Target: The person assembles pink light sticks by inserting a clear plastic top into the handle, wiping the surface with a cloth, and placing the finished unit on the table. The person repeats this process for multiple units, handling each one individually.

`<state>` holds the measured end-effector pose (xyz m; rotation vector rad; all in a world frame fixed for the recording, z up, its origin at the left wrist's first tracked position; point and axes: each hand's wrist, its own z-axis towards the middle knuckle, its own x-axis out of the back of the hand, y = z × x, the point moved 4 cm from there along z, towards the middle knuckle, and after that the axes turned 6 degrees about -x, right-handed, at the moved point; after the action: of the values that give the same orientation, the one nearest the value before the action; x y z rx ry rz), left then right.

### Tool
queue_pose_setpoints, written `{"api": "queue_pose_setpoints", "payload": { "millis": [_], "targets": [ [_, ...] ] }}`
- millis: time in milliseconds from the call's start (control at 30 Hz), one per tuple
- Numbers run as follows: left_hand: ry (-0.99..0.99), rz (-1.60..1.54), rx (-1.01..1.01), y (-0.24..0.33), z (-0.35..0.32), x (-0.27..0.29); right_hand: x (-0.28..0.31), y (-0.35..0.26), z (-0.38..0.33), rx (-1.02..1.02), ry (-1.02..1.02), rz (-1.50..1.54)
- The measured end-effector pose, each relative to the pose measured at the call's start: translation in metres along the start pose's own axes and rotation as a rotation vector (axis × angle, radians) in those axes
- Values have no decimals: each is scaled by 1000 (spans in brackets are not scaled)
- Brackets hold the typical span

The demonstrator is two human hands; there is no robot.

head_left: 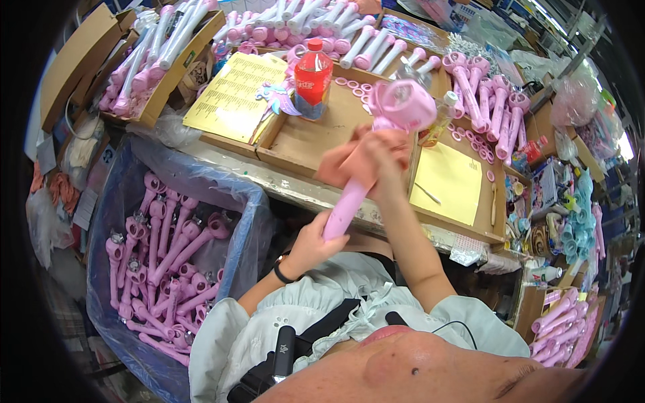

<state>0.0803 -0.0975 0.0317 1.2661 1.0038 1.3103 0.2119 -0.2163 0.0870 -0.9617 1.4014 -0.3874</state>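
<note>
1. Currently the table [295,189] carries cardboard trays [295,144] and two yellow sheets [449,181], one's print too small to read.
2. My left grip [314,240] is closed on one pink wand [345,207] at the front edge; my right grip [385,160] clasps an orange cloth [344,161] round its neck.
3. To my left, a blue-lined bin [251,213] holds many more.

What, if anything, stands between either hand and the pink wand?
An orange cloth stands between the right hand and the pink wand, bunched around its shaft just below the head. Nothing visible comes between the left hand and the wand: it grips the lower handle directly.
</note>
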Motion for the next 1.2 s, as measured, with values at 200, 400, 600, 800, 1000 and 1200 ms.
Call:
{"api": "queue_pose_setpoints", "payload": {
  "millis": [200,400,600,800,1000,1200],
  "targets": [
    [-89,-322,108,-11,-8,-6,0,-4,2,-14,-167,94],
    [-66,-319,82,-11,-2,-6,0,55,-38,-121,-3,-93],
    [74,-554,-164,9,32,43,23,55,-53,-422,-458,200],
    [295,-874,-311,20,61,58,8,89,-81,-424,-483,-310],
    [516,-982,-349,16,34,128,30,80,-105,-511,-571,-661],
    [598,-743,-445,24,-3,169,19,-8,-44,468,-141,-1265]
  ]
}}
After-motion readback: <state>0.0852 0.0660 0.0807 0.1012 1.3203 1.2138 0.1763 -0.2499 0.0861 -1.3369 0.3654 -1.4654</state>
